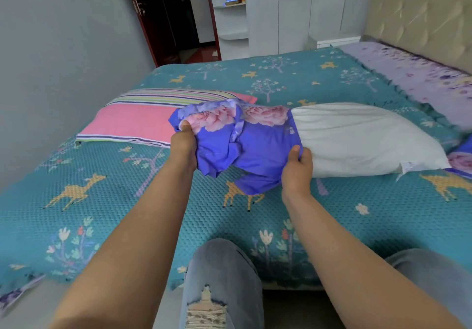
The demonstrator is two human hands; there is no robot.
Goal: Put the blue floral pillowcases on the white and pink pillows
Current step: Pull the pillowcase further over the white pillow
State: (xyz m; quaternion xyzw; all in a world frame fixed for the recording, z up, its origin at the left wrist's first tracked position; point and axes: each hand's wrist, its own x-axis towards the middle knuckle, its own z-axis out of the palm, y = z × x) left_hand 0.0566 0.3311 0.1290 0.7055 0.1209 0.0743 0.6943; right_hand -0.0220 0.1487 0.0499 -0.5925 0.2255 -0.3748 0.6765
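While both hands, left hand (184, 141) and right hand (297, 167), clutch the bunched blue floral pillowcase (245, 144), it covers just the white pillow (357, 139)'s left end (pink pillow (132, 124) lies far left).

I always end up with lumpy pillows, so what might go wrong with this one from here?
The blue floral pillowcase is bunched at one end of the white pillow; pulled unevenly, it may twist. Both hands, left and right, grip cloth only, so the pillow could slide along the bedspread.
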